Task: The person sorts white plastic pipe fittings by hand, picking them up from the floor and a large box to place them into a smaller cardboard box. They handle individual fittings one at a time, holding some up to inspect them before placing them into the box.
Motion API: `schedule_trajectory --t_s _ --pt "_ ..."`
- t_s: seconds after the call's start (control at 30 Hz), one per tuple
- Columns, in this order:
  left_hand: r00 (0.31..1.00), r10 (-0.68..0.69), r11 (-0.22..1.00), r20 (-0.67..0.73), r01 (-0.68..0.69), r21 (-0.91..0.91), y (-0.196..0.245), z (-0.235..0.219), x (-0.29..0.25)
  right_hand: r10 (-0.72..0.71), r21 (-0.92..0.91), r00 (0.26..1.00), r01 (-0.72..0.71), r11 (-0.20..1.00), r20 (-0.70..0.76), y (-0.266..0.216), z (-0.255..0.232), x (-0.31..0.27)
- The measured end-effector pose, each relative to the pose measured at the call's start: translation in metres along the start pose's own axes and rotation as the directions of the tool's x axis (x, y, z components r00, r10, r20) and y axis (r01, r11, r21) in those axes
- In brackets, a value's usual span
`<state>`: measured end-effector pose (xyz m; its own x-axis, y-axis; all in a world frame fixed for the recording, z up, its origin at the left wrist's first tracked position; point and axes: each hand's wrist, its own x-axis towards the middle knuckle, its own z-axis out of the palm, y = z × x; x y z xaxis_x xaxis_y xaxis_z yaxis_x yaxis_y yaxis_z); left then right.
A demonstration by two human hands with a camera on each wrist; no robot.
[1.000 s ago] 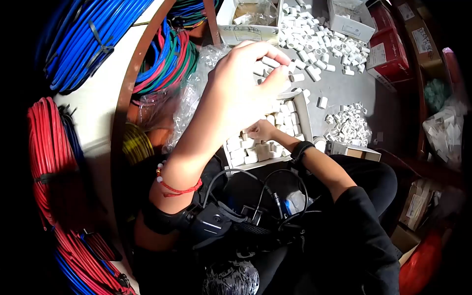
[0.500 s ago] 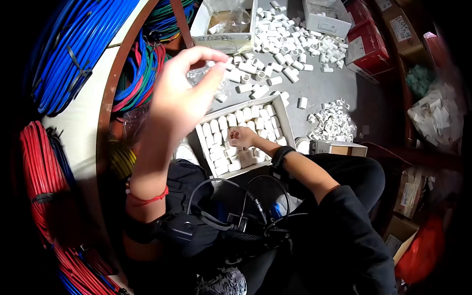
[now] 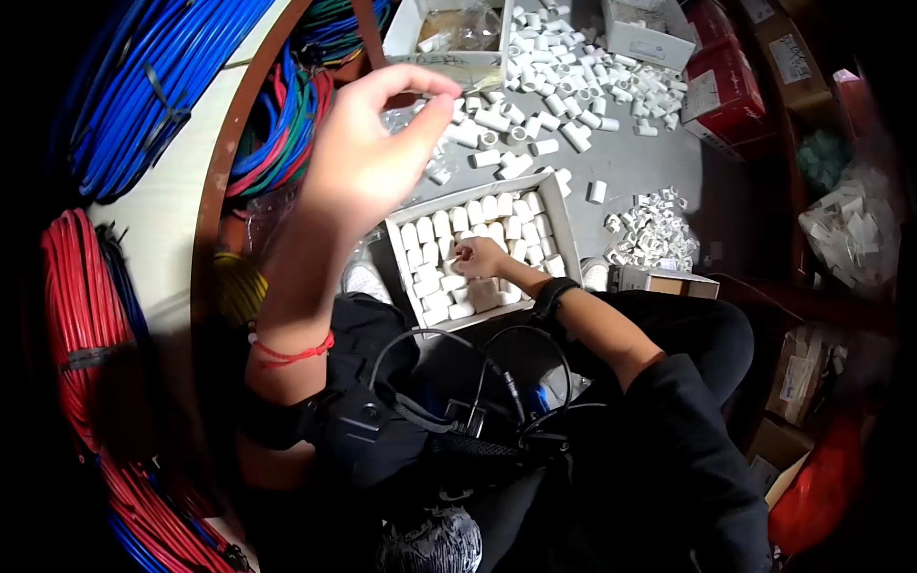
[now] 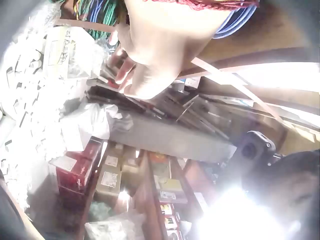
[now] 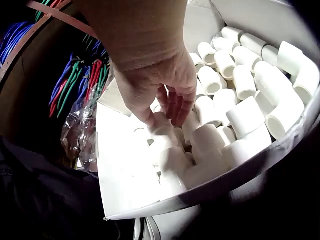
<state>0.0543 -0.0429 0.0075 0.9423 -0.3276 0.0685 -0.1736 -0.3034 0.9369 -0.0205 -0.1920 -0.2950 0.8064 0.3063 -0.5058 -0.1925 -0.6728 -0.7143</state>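
White pipe fittings (image 3: 478,253) fill a shallow white box (image 3: 565,229) on the person's lap, packed in rows with their long axes running across the box toward the far floor. The right hand (image 3: 482,258) rests among them, fingers (image 5: 175,102) bent downward and close together, tips touching the fittings; whether they pinch one cannot be told. The right wrist view shows open round ends of the fittings (image 5: 220,80) facing up and outward, which the head view does not resolve. The left hand (image 3: 368,158) is raised above the box, thumb and forefinger curved toward each other with a narrow gap; anything between them is too small to tell. The left wrist view shows only curled fingers (image 4: 125,70) against blurred shelves.
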Motion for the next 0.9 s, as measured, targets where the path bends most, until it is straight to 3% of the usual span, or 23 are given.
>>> schedule_trajectory --t_s 0.03,0.07,0.17,0.3,0.57,0.9 --pt "1.000 0.020 1.000 -0.013 -0.020 -0.003 0.001 0.000 -0.001 -0.013 0.015 1.000 0.013 1.000 0.009 -0.002 0.000 -0.001" --pt "0.997 -0.060 0.998 0.041 0.061 -0.008 0.006 -0.003 -0.001 -0.026 0.013 0.999 0.025 1.000 0.043 -0.003 -0.003 -0.002" --pt "1.000 -0.001 1.000 -0.008 0.001 -0.020 -0.001 0.002 0.000 -0.023 -0.027 1.000 0.023 0.999 -0.002 0.003 0.005 0.002" --pt "0.992 -0.124 0.989 0.031 0.126 -0.083 0.007 0.000 -0.004 0.048 -0.036 0.999 -0.049 0.998 -0.003 0.006 0.010 0.005" --pt "0.998 -0.052 0.993 0.038 0.056 -0.107 -0.004 0.000 -0.001 0.147 0.060 0.989 -0.146 0.987 -0.015 -0.007 0.010 -0.004" --pt "0.998 -0.056 0.995 0.027 0.058 -0.079 -0.004 0.001 0.000 0.125 0.032 0.991 -0.124 0.992 -0.046 -0.012 0.008 -0.007"
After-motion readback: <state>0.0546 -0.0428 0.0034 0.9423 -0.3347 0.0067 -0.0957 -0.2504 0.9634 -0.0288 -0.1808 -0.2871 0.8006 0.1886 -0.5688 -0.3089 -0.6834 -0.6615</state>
